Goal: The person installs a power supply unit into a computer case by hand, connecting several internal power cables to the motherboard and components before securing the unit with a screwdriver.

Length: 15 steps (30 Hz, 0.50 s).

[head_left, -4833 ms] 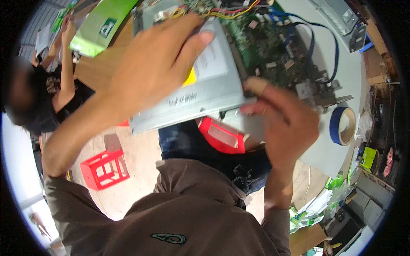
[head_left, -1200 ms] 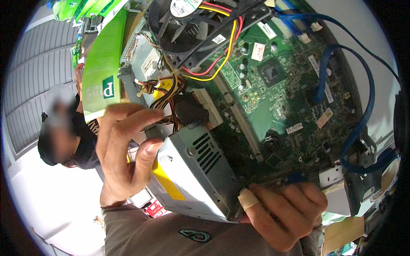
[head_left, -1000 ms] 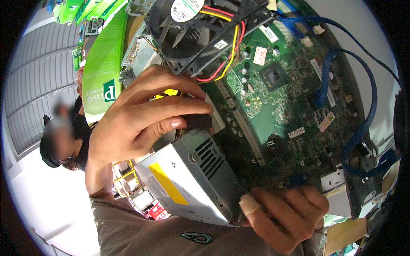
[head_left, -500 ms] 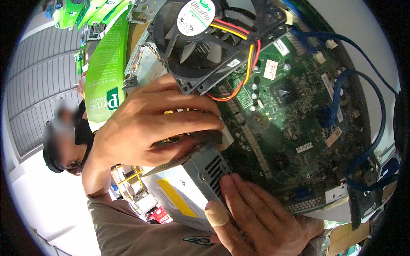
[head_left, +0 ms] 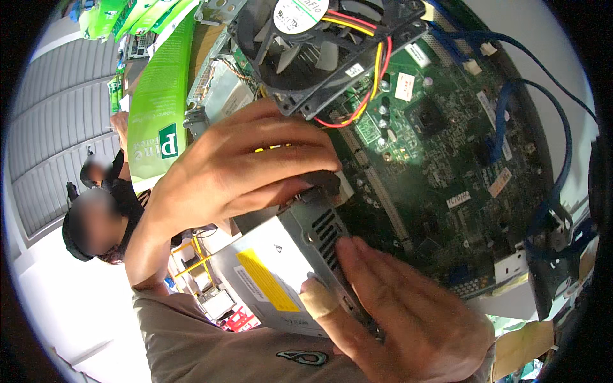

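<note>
a grey metal power supply box [head_left: 281,274], with a yellow label on its top and a slotted vent on the face turned toward the board, is held at the lower middle of the view, right against the near edge of a green circuit board [head_left: 447,147]. the left hand [head_left: 249,169] is laid over the far end of the box from above — fingers curled and closed, the tips pinched on a black connector [head_left: 322,182] that sits where the box meets the board. the right hand [head_left: 408,313] comes up from the lower edge and is spread nearly flat, its fingers pressed along the vented face of the box; nothing is gripped by it, and a pale plaster is wrapped round its thumb. above the left hand a black cooling fan [head_left: 319,45] is seen lying over the board, with red, yellow and black wires [head_left: 373,76] running from it down to the board beside the left fingers. blue cables [head_left: 543,127] are looped over the right part of the board. to the left, beyond the left forearm, tall green cartons [head_left: 159,108] are stood on end, and another person [head_left: 102,217] is seen further left — well apart from the box.
</note>
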Motion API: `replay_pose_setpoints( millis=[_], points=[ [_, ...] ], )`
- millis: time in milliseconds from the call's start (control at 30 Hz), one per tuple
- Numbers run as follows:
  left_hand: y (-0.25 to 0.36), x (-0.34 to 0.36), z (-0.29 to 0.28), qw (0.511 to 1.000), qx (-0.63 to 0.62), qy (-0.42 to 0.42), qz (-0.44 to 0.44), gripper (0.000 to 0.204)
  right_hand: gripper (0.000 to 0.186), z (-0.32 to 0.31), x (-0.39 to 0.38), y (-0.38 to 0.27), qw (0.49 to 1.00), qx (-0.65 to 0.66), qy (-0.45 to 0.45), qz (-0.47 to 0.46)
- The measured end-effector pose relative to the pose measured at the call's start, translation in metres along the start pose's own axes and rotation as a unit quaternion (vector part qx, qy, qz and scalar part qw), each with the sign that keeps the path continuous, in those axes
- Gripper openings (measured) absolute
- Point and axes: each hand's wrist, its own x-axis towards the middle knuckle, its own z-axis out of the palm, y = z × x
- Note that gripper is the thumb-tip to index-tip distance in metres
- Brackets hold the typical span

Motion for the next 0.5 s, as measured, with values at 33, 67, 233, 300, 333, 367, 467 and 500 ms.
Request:
replay_pose_setpoints(
  millis=[33, 67, 233, 300, 333, 367, 467, 500],
  points=[
    [-0.001, -0.002, 0.002, 1.000, -0.009, 0.010, 0.002, 0.036, 0.048, 0.002, 0.001, 0.002, 1.000, 0.009, 0.000, 0.001],
    [-0.002, -0.002, 0.005, 1.000, -0.008, 0.024, 0.011, 0.035, 0.047, 0.004, 0.002, 0.004, 1.000, 0.015, 0.010, -0.010],
    [-0.005, -0.003, 0.012, 0.998, 0.013, 0.050, 0.038, 0.034, 0.036, -0.032, 0.030, 0.001, 0.979, 0.137, -0.117, 0.093],
    [0.005, -0.005, 0.012, 0.999, -0.016, 0.036, 0.021, 0.034, 0.049, -0.029, 0.024, -0.007, 0.973, 0.178, -0.091, 0.113],
    [0.007, -0.005, 0.013, 0.999, -0.004, 0.039, 0.029, 0.034, 0.053, -0.030, 0.022, -0.009, 0.971, 0.188, -0.083, 0.120],
    [0.005, -0.004, 0.014, 0.998, 0.007, 0.041, 0.036, 0.034, 0.059, -0.034, 0.023, -0.014, 0.945, 0.241, -0.102, 0.198],
    [0.012, -0.003, 0.010, 0.999, 0.001, 0.038, 0.016, 0.030, 0.068, -0.037, 0.020, -0.015, 0.926, 0.264, -0.134, 0.233],
    [0.015, -0.003, 0.010, 0.999, 0.016, 0.037, 0.004, 0.030, 0.072, -0.035, 0.019, -0.010, 0.947, 0.230, -0.129, 0.185]
  ],
)
